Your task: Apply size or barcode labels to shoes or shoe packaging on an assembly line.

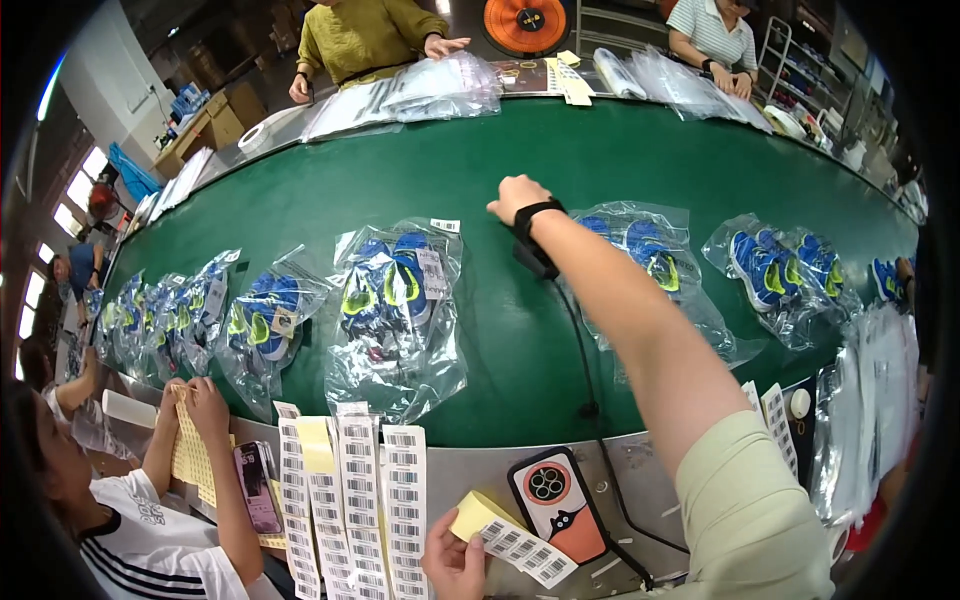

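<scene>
My left hand (455, 560), low in the head view, pinches a strip of barcode labels (520, 552) whose yellowish backing curls over at one end. My right arm reaches far out across the green belt (480, 385). At its end, my right hand (521, 196) is closed with the fingers curled, and whether it holds anything is hidden. A black band with a black device (535, 258) is on that wrist, a cable trailing from it. Clear bags of blue and lime shoes lie either side of this arm: one bagged pair (388, 290) to the left, another bag (655, 262) partly behind my forearm.
More bagged shoes (265, 315) line the belt leftward, and others (780, 265) lie rightward. Label sheets (405, 500) hang over the near edge beside a phone (557, 505). A co-worker (140, 520) at left handles yellow sheets; two people work across the belt near plastic bags (440, 85).
</scene>
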Tool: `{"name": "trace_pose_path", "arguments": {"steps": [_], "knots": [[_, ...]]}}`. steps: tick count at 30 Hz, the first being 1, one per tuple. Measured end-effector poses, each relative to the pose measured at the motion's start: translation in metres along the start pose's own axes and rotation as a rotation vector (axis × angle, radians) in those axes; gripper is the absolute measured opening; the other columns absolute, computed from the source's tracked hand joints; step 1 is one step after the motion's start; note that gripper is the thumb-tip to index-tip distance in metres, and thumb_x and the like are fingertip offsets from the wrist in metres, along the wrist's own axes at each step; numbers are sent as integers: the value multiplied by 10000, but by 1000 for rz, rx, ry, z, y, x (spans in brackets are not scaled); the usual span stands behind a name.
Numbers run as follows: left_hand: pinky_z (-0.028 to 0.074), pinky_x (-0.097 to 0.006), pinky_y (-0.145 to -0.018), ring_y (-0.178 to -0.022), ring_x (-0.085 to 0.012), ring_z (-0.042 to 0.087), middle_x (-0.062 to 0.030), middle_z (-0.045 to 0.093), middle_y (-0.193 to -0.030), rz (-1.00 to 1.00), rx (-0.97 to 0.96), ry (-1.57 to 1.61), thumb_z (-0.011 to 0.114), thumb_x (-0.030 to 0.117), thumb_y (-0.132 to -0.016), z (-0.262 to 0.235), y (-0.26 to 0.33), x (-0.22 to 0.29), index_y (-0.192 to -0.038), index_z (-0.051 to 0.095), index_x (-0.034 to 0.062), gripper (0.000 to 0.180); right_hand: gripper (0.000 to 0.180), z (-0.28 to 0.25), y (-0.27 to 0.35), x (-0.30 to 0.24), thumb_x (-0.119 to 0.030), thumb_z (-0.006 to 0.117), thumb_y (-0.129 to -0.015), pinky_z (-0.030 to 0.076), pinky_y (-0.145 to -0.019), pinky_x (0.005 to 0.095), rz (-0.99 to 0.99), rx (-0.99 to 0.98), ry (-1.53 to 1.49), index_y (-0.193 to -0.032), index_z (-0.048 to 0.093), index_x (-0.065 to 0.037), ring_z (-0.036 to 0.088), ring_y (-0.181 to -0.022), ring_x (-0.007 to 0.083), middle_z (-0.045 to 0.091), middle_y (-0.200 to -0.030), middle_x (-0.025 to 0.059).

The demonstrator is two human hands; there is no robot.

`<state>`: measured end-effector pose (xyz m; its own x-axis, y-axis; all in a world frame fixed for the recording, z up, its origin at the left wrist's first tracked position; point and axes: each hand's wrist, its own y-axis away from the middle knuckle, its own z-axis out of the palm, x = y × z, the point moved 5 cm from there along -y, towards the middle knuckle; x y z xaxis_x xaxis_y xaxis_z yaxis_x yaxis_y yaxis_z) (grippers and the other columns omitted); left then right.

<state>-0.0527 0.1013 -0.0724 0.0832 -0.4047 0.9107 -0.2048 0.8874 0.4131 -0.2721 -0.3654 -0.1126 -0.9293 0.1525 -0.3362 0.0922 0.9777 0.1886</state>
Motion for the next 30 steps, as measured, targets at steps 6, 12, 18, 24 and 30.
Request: {"name": "trace_pose_path", "arguments": {"steps": [6, 12, 18, 24, 30], "knots": [[492, -268, -784, -921, -168, 615, -127, 641, -1047, 59, 22, 123, 597, 64, -920, -1, -3, 24, -1272, 493, -41, 381, 340, -108, 68, 85, -320, 667, -787, 529, -784, 410, -277, 120, -59, -898, 682, 0, 665, -840, 338, 686, -902, 205], [544, -237, -704, -901, -152, 649, -186, 597, -1173, 84, -21, 83, 560, -71, -876, 2, -11, 14, -1361, 346, -59, 530, 700, -45, 143, 146, -552, 602, -826, 370, -1049, 469, -156, -21, 15, -1317, 531, -58, 458, -1263, 408, 445, -1372, 283], [542, -243, -702, -873, -146, 652, -184, 608, -1155, 126, 7, 112, 561, -57, -884, 0, -3, 27, -1345, 375, -12, 499, 569, -54, 182, 46, -396, 642, -832, 402, -1000, 457, -419, 133, -252, -1263, 526, -45, 470, -1199, 400, 495, -1287, 224], [500, -200, -684, -786, -95, 626, -84, 664, -891, 221, 2, 47, 601, -41, -887, 15, 13, 63, -1109, 580, -49, 223, 201, -76, 365, -42, -187, 663, -866, 487, -795, 379, -1019, -173, -669, -946, 652, -2, 594, -906, 287, 630, -954, 121], [482, -184, -672, -750, -69, 605, -51, 651, -853, 244, -37, 38, 630, -42, -877, 34, 24, 71, -1039, 624, -63, 163, 80, -66, 397, -17, -81, 635, -821, 473, -699, 376, -933, -169, -758, -804, 651, -4, 564, -804, 267, 605, -811, 88]]}}
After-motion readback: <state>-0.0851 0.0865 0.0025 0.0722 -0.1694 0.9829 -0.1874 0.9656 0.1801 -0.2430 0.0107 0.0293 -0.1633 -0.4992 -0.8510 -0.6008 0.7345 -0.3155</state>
